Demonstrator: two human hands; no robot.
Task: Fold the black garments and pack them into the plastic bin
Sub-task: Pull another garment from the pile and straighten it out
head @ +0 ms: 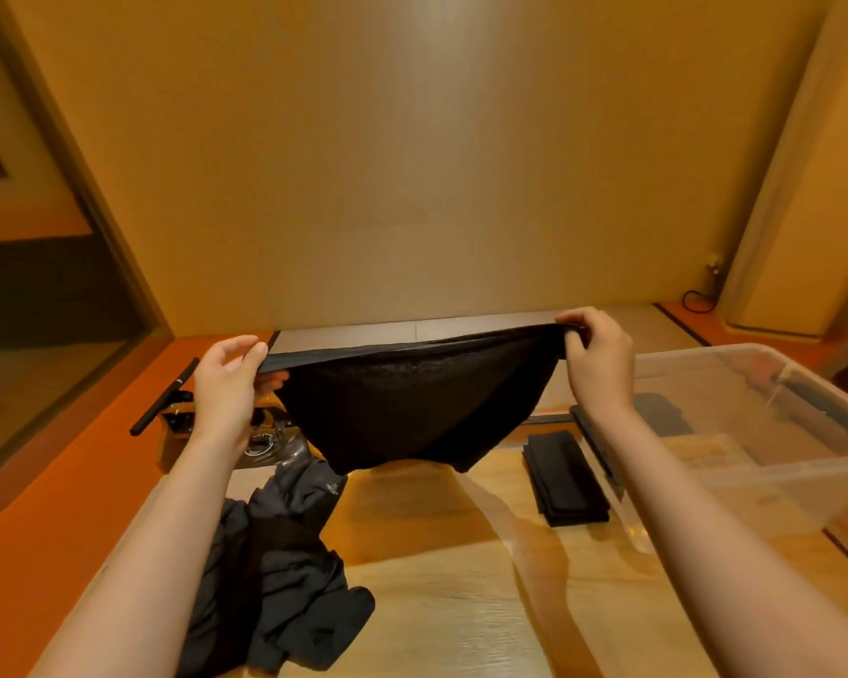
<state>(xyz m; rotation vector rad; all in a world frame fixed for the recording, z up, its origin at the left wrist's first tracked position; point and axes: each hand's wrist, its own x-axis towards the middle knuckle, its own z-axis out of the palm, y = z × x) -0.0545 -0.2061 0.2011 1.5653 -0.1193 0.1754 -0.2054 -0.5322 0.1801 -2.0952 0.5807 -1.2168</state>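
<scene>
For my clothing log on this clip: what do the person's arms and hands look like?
The left hand and right hand are bare: no gloves, rings, watch or wristbands show. The left forearm and right forearm are uncovered down to the picture's lower edge, so no sleeves come into view.

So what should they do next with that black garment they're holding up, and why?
Probably lay the garment flat on the table to fold it: the left hand and right hand pinch its waistband, and it hangs unfolded in the air.
</scene>
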